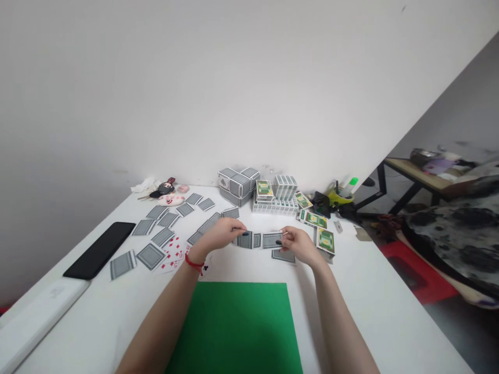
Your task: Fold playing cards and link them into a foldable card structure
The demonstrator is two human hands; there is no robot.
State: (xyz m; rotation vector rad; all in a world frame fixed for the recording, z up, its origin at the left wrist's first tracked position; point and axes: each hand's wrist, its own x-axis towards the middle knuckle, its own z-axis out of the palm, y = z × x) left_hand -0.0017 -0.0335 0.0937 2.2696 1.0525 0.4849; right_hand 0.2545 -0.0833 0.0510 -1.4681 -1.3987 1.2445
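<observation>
My left hand [223,232], with a red string bracelet at the wrist, pinches a grey-backed playing card [245,241] between thumb and finger. Opposite it, my right hand [299,244] has its fingers closed on the edge of another playing card [271,240]. A narrow strip of card back [257,240] shows between these two. Below the right-hand card lies one more face-down card [282,256]. Face-up red cards [174,253] are spread left of my left wrist, and several face-down cards [151,256] lie scattered beyond them.
Behind my hands stand stacked blocks of cards [238,184] and a group of card boxes [275,205]. Another card box [325,241] is beside my right wrist. A green mat [241,327] lies in front. At left are a black phone [99,250] and a white case [42,322].
</observation>
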